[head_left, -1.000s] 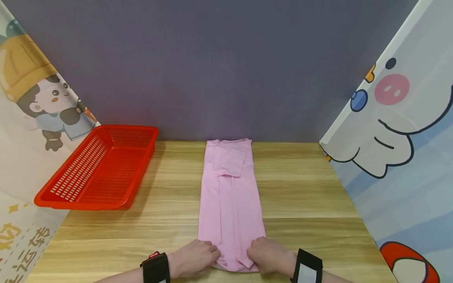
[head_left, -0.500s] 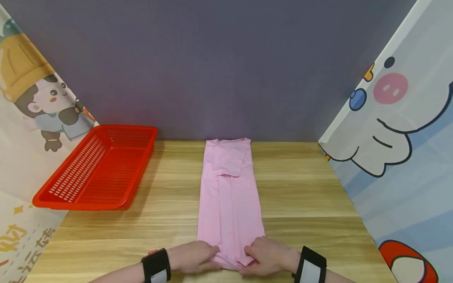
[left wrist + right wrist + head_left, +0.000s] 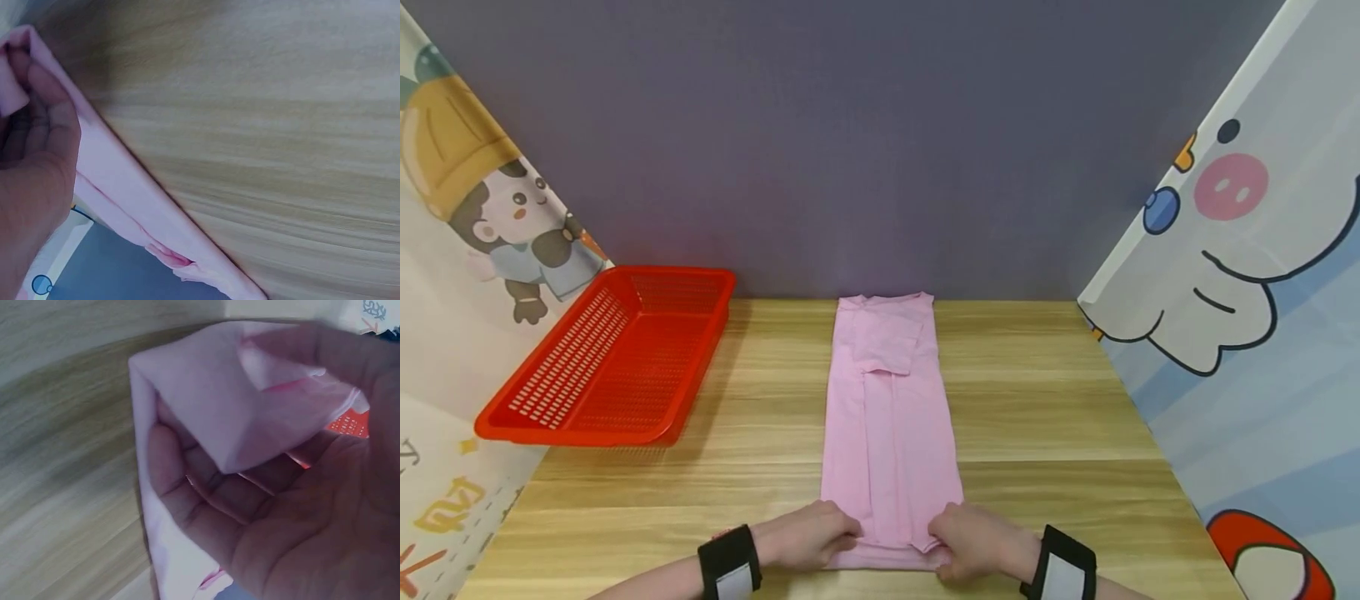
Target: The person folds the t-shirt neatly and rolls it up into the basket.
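A pink shirt (image 3: 887, 433), folded into a long narrow strip, lies lengthwise on the wooden table. My left hand (image 3: 808, 536) grips the left corner of its near end, and in the left wrist view the fingers (image 3: 53, 119) curl into the cloth. At the opposite corner my right hand (image 3: 976, 542) pinches the fabric. The right wrist view shows a turned-up flap of the shirt (image 3: 206, 394) between thumb and fingers, with the fingertips partly behind the cloth. A narrow band is folded up along the near end between both hands.
A red plastic basket (image 3: 640, 367) with slotted sides stands at the left of the wooden table (image 3: 1037, 417). A dark grey panel (image 3: 880, 150) borders the far edge. Printed cartoon sheets (image 3: 1240, 275) slope up at both sides.
The shirt's near edge went from a loose curve to a straight folded band. Both hands shifted their fingers under the edge and then gripped the corners again, slightly farther apart.
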A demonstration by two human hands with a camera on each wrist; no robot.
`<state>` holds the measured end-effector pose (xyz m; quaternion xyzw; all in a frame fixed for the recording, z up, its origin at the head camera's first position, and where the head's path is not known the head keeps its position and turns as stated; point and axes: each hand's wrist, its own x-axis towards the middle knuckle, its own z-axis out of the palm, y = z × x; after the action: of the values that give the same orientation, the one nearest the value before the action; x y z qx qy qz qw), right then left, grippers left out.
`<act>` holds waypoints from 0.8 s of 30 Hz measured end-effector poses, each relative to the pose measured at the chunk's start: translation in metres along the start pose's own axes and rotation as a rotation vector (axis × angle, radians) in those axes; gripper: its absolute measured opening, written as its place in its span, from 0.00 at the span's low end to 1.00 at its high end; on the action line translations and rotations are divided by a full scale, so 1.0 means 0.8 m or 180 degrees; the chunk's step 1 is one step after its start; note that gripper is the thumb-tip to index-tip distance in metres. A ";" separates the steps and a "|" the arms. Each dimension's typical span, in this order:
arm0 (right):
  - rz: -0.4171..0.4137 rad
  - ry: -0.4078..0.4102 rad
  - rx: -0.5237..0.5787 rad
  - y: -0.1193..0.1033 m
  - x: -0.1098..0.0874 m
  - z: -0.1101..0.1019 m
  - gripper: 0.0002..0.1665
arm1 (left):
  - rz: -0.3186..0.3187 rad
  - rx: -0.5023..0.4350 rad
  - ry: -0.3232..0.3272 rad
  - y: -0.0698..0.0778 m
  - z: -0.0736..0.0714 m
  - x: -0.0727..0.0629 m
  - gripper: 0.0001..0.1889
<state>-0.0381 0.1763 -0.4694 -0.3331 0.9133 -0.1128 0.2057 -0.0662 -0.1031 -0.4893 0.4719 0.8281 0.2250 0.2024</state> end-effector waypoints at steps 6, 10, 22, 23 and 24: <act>-0.0156 0.0271 -0.0472 -0.004 0.000 0.012 0.20 | 0.0027 -0.0188 0.0034 0.000 -0.002 0.001 0.07; -0.0174 0.0332 -0.0278 -0.003 0.000 0.015 0.13 | -0.0099 -0.0316 0.0060 0.001 0.003 0.003 0.06; -0.0088 -0.0032 0.0608 0.015 -0.002 0.001 0.13 | -0.0558 -0.0327 0.0117 0.012 0.015 0.002 0.08; -0.0095 -0.0081 0.0717 0.019 -0.002 0.000 0.13 | -0.0557 -0.0385 0.0102 0.011 0.014 0.001 0.10; -0.0085 -0.0125 0.0794 0.023 -0.003 -0.001 0.12 | -0.0559 -0.0446 0.0083 0.011 0.013 0.001 0.12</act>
<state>-0.0474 0.1914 -0.4742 -0.3191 0.8834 -0.2218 0.2618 -0.0546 -0.0963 -0.4932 0.3793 0.8510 0.2698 0.2431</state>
